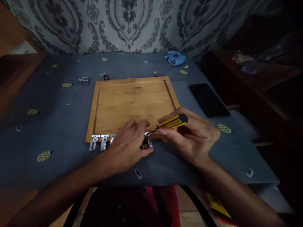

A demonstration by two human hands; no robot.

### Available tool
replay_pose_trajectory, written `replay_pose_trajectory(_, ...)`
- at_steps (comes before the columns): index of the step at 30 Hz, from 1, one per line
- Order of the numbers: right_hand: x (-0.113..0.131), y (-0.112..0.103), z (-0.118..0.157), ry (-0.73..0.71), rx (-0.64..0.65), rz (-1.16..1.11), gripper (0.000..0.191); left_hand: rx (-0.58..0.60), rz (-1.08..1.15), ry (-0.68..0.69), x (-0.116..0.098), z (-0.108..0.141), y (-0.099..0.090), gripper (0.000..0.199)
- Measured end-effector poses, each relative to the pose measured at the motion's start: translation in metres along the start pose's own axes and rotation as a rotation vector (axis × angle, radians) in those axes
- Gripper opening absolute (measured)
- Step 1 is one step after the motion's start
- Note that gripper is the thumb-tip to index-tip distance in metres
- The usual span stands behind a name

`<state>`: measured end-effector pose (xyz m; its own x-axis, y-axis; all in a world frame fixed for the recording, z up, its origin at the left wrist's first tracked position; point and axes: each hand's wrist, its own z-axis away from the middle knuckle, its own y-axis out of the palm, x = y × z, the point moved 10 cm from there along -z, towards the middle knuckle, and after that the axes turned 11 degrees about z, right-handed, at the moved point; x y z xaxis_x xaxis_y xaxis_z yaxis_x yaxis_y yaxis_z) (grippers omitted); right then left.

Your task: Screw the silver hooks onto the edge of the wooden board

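A wooden board [132, 104] with a raised frame lies flat on the cloth-covered table. Silver metal hooks [103, 142] are lined up along its near edge, several in view, some covered by my fingers. My left hand [129, 142] rests over this edge, its index finger and thumb closed around the rightmost metal hook [150, 142]; its fingertips are partly hidden. In my right hand [191, 135] is a yellow and black screwdriver [174, 121], gripped between thumb and fingers. The screwdriver slants down to the left, its tip at the plate of that rightmost hook.
A loose silver metal piece [84, 81] lies left of the board, with a tiny item [75, 92] below it. Dark hangers [106, 77] stick out at the far edge. A black phone [208, 100] lies right, a blue cloth [174, 58] at the back. Patterned wall behind.
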<state>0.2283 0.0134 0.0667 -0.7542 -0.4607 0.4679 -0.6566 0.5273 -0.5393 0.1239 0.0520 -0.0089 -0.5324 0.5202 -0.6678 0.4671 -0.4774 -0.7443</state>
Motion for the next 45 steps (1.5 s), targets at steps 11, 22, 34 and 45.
replay_pose_trajectory(11, 0.000, -0.004, 0.000, -0.062, -0.028, -0.010, 0.016, -0.032, -0.006, 0.037, -0.002, 0.002, -0.001, 0.050)
replay_pose_trajectory(22, -0.027, -0.014, 0.005, 0.197, -0.133, -0.115, 0.011, -0.016, -0.025, 0.023, -0.001, 0.001, 0.000, 0.050)
replay_pose_trajectory(34, -0.021, -0.003, 0.002, 0.144, -0.034, -0.073, 0.017, -0.047, -0.004, 0.033, 0.000, 0.003, -0.002, 0.043)
replay_pose_trajectory(45, -0.071, -0.002, 0.005, 0.482, -0.271, -0.340, 0.021, -0.090, 0.039, 0.028, 0.002, 0.005, -0.002, 0.064)
